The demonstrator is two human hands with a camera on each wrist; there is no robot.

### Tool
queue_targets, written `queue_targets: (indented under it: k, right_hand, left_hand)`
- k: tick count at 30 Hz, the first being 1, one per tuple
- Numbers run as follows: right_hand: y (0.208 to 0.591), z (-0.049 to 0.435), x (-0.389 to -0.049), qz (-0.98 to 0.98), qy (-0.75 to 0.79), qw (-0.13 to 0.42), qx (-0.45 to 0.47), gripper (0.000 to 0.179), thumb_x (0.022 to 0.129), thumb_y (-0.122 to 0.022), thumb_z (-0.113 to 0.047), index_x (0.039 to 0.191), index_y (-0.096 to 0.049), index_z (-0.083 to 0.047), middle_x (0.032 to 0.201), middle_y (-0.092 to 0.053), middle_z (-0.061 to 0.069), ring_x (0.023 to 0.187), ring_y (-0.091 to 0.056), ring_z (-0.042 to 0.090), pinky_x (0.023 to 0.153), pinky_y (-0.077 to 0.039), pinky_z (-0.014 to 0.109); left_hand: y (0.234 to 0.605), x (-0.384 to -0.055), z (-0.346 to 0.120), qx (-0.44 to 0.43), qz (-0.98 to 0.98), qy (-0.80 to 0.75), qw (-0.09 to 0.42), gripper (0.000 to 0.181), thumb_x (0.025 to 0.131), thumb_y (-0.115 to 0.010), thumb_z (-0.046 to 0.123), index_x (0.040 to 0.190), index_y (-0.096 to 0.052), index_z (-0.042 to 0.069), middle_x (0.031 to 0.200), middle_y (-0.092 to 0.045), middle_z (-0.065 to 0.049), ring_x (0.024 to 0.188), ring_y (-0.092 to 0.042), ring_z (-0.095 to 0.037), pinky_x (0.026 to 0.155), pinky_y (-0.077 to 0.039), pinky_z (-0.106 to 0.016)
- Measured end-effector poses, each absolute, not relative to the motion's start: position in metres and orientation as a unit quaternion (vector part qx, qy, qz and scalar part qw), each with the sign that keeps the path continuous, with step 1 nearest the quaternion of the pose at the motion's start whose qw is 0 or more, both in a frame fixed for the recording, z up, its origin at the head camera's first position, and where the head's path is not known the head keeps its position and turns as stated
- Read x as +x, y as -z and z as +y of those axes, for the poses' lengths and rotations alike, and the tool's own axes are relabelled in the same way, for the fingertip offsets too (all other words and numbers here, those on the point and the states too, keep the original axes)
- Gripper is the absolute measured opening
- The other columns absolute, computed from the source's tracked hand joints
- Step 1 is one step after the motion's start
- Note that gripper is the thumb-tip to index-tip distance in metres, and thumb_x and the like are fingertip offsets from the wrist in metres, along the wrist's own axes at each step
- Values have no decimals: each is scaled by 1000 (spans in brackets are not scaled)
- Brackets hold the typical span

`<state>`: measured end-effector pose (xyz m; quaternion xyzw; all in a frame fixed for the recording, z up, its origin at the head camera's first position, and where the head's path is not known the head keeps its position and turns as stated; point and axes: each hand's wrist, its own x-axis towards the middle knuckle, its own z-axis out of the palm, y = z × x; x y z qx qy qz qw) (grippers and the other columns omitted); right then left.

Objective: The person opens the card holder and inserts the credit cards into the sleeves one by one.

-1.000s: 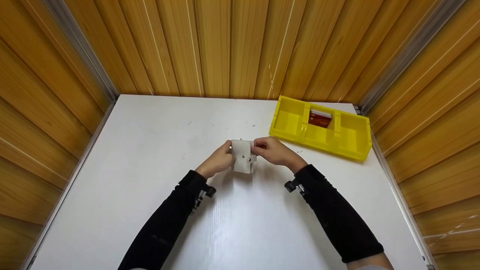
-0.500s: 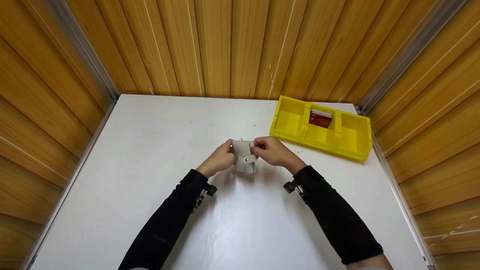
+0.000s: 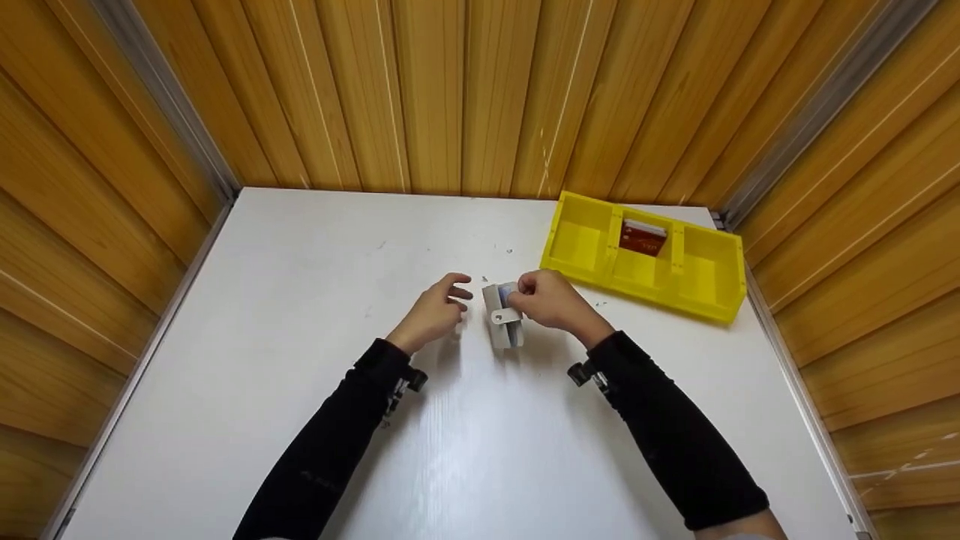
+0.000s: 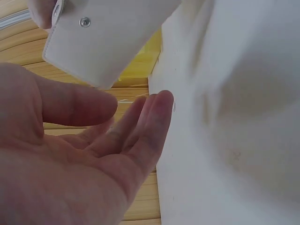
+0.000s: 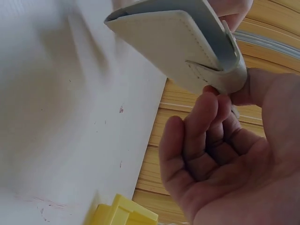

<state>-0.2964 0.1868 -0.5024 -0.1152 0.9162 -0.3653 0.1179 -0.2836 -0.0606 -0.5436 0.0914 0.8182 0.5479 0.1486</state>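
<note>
Left hand [image 3: 429, 313] apart, right hand [image 3: 553, 299] on white wallet [image 5: 171, 47], inside mostly hidden.

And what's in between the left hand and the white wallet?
Nothing! The head view shows a bare gap between the left hand and the white wallet, with just the white tabletop showing behind it.

Right fingers [image 5: 204, 112] pinch white wallet [image 5: 157, 44] near strap [image 5: 230, 78].
</note>
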Motion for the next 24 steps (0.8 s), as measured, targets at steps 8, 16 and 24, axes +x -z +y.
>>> queue_targets:
  k: [8, 16, 24]
  right_hand:
    - [495, 179, -296, 951, 274, 127, -71, 34, 95, -68, -35, 68, -58, -18, 65, -49, -5, 65, -49, 17, 58, -37, 30]
    - [485, 166, -291, 977, 172, 104, -72, 37, 92, -67, -32, 61, -54, -17, 68, -46, -1, 71, -52, 24, 65, -39, 36]
    - [483, 158, -289, 982, 142, 84, -93, 44, 96, -67, -32, 56, -54, -18, 64, -47, -2, 71, -54, 24, 63, -40, 36]
  left_hand:
    - [543, -282, -66, 111, 831, -527, 137, 62, 88, -47, -8, 147, -63, 6, 148, -66, -26, 130, -71, -40, 109, -56, -47]
    - [543, -279, -68, 122, 836, -517, 134, 45, 101, -54, -2, 143, -67, 8, 143, -70, -24, 122, -73, -36, 96, -58, -38]
    - [545, -277, -69, 139, 838, -508, 142, 55, 101, -50, -3, 151, -60, 16, 141, -69, -25, 120, -72, -37, 91, -58, -36]
